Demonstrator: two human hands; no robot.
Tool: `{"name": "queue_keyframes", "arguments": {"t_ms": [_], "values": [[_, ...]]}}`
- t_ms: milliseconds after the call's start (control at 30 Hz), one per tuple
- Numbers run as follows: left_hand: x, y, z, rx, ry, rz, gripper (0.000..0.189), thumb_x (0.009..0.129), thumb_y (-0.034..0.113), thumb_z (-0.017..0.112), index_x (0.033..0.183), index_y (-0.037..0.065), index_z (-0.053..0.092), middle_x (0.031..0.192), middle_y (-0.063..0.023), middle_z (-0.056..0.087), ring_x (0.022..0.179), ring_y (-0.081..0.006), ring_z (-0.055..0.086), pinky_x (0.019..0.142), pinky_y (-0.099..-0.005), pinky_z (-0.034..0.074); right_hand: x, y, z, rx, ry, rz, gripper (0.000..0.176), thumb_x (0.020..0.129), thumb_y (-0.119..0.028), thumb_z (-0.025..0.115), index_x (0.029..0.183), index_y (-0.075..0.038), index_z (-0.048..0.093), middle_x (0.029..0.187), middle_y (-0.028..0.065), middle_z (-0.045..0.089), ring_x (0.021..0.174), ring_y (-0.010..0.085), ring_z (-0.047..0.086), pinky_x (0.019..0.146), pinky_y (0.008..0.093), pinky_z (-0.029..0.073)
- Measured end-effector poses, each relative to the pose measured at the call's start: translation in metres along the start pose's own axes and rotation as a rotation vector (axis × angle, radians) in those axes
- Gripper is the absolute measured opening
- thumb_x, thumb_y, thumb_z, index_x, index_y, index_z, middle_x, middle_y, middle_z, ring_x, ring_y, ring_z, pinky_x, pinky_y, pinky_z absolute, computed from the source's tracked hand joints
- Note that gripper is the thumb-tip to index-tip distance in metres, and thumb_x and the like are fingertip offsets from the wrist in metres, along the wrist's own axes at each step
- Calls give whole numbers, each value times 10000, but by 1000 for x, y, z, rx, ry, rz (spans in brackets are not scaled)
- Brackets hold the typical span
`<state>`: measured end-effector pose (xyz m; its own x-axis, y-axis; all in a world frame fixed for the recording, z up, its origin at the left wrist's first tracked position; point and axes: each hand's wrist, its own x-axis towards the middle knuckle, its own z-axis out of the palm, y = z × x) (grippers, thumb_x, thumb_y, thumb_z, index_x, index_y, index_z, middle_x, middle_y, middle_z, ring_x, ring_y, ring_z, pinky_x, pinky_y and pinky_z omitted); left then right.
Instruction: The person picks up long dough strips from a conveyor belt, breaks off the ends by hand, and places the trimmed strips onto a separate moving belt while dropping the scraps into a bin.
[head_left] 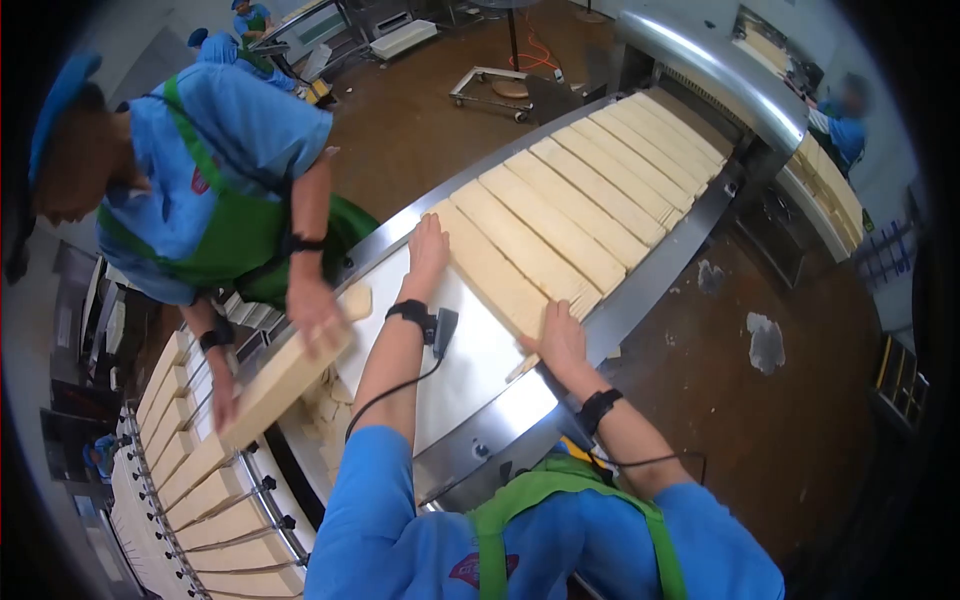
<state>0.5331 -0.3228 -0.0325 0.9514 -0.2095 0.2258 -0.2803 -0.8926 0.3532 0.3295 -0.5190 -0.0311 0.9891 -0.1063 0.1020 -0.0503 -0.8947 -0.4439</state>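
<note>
The left hand (428, 250) is lying flat with its fingers straight, pressing against the far end of the nearest slab (500, 272), while the right hand (560, 335) is resting on the near end, fingers laid over the top and thumb sticking out to the side; whether it is actually gripping cannot be told. The two hands are sitting well apart, one at each end of the slab. The slab is lying flat on the white belt (470, 350), its long axis running straight across the belt from rail to rail, pointing from the right hand up and left toward the left hand. It is looking pale cream, long, flat and plank-like, with straight edges and a matte surface, and it is lying first in a row of like slabs (600, 180), side by side and touching, stretching back toward a steel machine (720, 75). Black bands with cables are sitting on both wrists. To the left, a co-worker in blue with a green apron is holding another slab (285, 375) tilted above a rack (200, 490) of more slabs
</note>
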Motion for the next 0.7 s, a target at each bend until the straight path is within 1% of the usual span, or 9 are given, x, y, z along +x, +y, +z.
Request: {"name": "queue_keyframes", "arguments": {"t_ms": [100,200,300,400,467,500,600,633,700], "values": [[36,-6,16,118,-194,-137,360,767,115,497,1102,-16,499,1086,-165,502,1033,-322,471,874,-405,396,-1,3,0,5,1,-37,608,550,-364,767,906,17,455,858,155,463,660,301,564,547,370,475],[41,-1,18,164,-153,-186,399,732,155,520,1099,-1,508,1078,-140,517,1047,-308,468,873,-413,393,-2,2,-2,14,-11,-49,617,541,-356,773,915,18,455,859,157,462,666,300,561,551,371,470],[37,5,-4,214,-301,-209,452,682,222,563,1082,15,532,1077,-126,524,1071,-295,454,885,-424,376,-3,3,-1,41,-45,-57,625,536,-340,777,928,25,455,887,167,468,691,308,560,577,380,471],[17,-12,-23,267,-337,-324,475,655,283,592,1056,30,561,1076,-126,526,1074,-286,456,889,-434,364,4,4,-5,88,-139,-93,631,543,-341,770,946,27,452,925,183,467,745,331,551,628,395,469],[-17,-30,-46,235,-279,-424,477,622,274,637,1029,33,578,1048,-135,541,1052,-295,472,884,-429,372,8,9,-6,129,-187,-207,639,560,-368,753,963,22,446,943,194,459,799,360,532,668,408,461],[-39,-44,-60,227,-271,-466,476,612,278,653,1012,31,581,1038,-136,548,1045,-296,476,877,-429,379,15,5,-17,140,-357,-181,727,550,-388,748,1065,24,443,1025,218,456,920,375,515,771,411,452],[-118,-73,-90,114,-166,-515,476,591,277,710,964,20,563,1003,-137,564,1000,-276,505,839,-404,407,32,14,-4,181,-432,-315,866,526,-398,757,1186,18,381,1137,239,419,1032,382,475,864,411,420],[-149,-82,-99,62,-116,-528,480,585,274,730,948,16,552,990,-136,569,981,-266,517,824,-392,418,34,7,0,121,-456,-280,884,526,-373,757,1217,1,351,1166,237,400,1055,383,460,882,415,411],[-201,-111,-73,-400,185,-527,479,594,262,752,929,13,515,960,-126,567,924,-224,530,784,-351,430,37,-21,1,72,-502,-258,866,529,-275,748,1241,-27,322,1196,223,375,1044,386,465,876,418,418]]}}
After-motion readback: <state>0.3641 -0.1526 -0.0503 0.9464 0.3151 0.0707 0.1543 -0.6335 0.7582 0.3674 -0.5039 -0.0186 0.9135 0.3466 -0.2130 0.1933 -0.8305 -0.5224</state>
